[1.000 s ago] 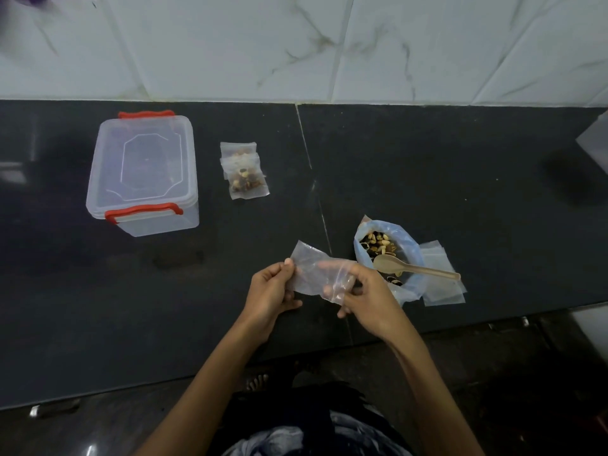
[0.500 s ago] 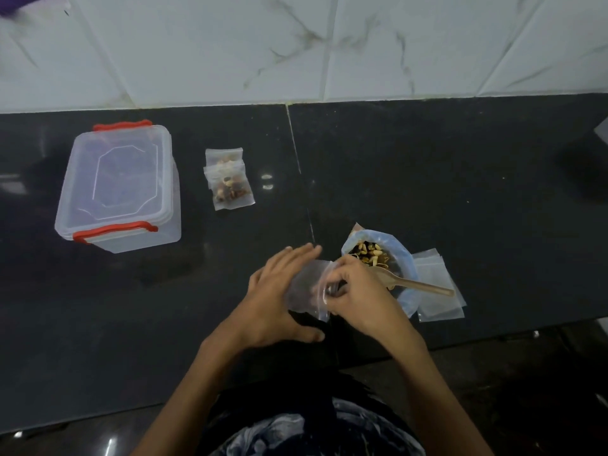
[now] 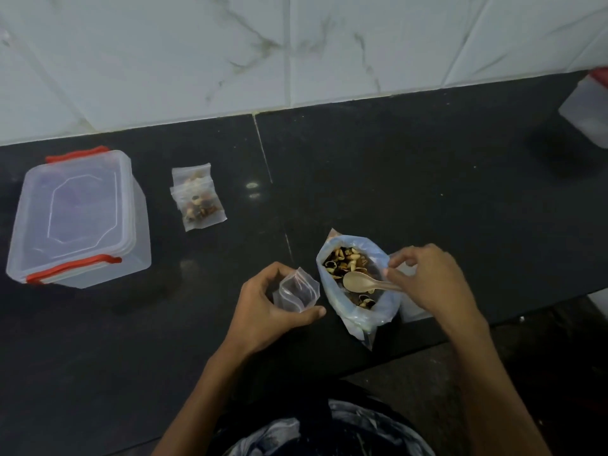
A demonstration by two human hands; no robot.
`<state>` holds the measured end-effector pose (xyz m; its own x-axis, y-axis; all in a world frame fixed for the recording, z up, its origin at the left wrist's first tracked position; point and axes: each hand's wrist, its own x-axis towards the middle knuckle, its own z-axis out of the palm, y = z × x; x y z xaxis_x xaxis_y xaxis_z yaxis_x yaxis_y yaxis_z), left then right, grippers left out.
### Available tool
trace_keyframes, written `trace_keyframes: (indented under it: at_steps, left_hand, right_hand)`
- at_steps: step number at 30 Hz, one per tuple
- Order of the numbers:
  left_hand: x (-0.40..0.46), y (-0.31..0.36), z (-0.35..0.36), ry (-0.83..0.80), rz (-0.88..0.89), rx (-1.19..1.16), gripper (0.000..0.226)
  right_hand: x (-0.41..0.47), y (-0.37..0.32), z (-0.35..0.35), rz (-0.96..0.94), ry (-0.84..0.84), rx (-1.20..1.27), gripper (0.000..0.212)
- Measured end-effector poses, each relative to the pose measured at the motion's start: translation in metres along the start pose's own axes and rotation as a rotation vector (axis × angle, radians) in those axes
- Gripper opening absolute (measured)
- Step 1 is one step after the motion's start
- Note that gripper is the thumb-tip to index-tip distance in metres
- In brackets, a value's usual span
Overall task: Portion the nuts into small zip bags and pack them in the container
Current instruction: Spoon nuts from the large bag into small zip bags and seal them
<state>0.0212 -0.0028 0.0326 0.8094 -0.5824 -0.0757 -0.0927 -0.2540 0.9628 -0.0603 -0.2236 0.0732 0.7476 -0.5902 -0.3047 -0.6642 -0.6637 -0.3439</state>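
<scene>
Nuts point(image 3: 345, 258) fill the open blue bag point(image 3: 362, 311) just beside your right hand point(image 3: 434, 281), whose fingers pinch the handle of the wooden spoon point(image 3: 362, 280) lying across the bag's mouth. Your left hand point(image 3: 263, 307) curls round an empty small zip bag point(image 3: 297, 291), mouth up, close to the blue bag. Two filled zip bags point(image 3: 197, 199) lie near the lidded container point(image 3: 75, 218) on the black counter point(image 3: 427, 192), below a white marble-tiled wall point(image 3: 296, 44).

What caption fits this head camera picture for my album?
Left hand holds an open zip bag while right hand takes the spoon from the nut bag.
</scene>
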Motion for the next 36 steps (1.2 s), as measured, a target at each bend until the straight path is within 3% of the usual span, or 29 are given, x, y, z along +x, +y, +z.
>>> trace_keyframes:
  at_steps: [3, 10, 14, 18, 23, 28, 32, 36]
  left_hand:
    - [0.002, 0.001, 0.005, 0.004, -0.004, -0.038, 0.045]
    - [0.006, -0.003, 0.014, 0.041, -0.022, -0.145, 0.047]
    - [0.013, -0.009, 0.018, 0.005, -0.069, -0.211, 0.057]
    - [0.023, -0.013, 0.026, -0.041, -0.151, -0.304, 0.063]
    - [0.028, -0.01, 0.032, -0.095, -0.186, -0.328, 0.057]
    - [0.029, -0.007, 0.036, -0.084, -0.185, -0.307, 0.046]
    - [0.029, -0.008, 0.037, -0.093, -0.198, -0.334, 0.044]
    - [0.03, -0.009, 0.036, -0.114, -0.205, -0.329, 0.046]
  right_hand:
    - [-0.001, 0.004, 0.01, 0.037, -0.044, -0.032, 0.024]
    - [-0.002, -0.002, 0.003, 0.073, -0.111, 0.071, 0.012]
    - [-0.009, -0.004, 0.001, 0.025, 0.088, 0.104, 0.02]
    - [-0.013, -0.011, 0.016, -0.053, 0.089, 0.06, 0.025]
    - [-0.015, -0.012, 0.026, -0.019, 0.081, 0.133, 0.023]
    - [-0.008, -0.023, 0.029, 0.021, -0.044, 0.142, 0.024]
    - [-0.013, -0.018, 0.031, -0.029, 0.04, 0.303, 0.02]
    - [-0.015, -0.016, 0.04, -0.02, 0.001, 0.344, 0.018]
